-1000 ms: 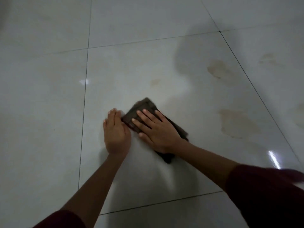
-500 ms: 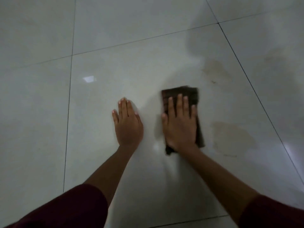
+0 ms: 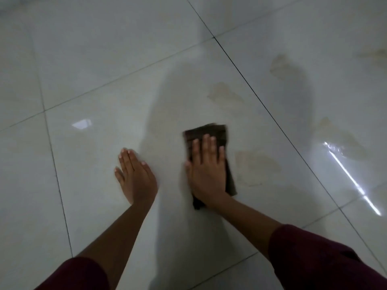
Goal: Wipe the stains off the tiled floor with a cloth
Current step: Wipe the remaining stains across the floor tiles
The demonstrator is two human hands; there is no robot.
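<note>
Right hand flat on cloth, left hand flat on bare tile.

Right hand [image 3: 208, 174]: palm down, fingers straight and spread, pressing a folded dark brown cloth [image 3: 211, 132] onto the glossy tiled floor [image 3: 94, 80]; no curled grip, just flat pressure. The cloth shows past the fingertips and along the hand's right edge. Left hand [image 3: 136, 176]: open, flat on the floor, holding nothing, near the cloth but apart from it. Brownish stains: one [image 3: 257, 166] just right of the cloth, one [image 3: 225, 94] further up the same tile, more [image 3: 282, 66] across the grout line on the next tile. Dark red sleeves [image 3: 318, 258] on both arms.
</note>
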